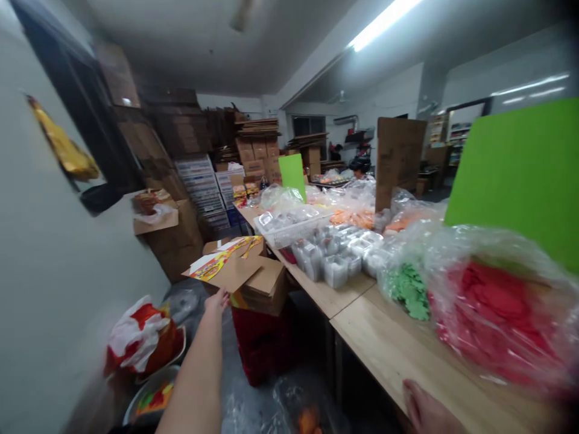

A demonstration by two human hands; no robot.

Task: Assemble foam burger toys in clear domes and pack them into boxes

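Right hand (429, 410), grip unclear, by the tabletop (373, 337); left hand (218, 300) pinches the printed cardboard's (230, 272) edge.

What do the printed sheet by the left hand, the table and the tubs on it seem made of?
Sheet: probably cardboard, matt brown with bright print. Table: wood or a lookalike board, judging by its pale tan top. Tubs: likely clear plastic, transparent with shiny highlights.
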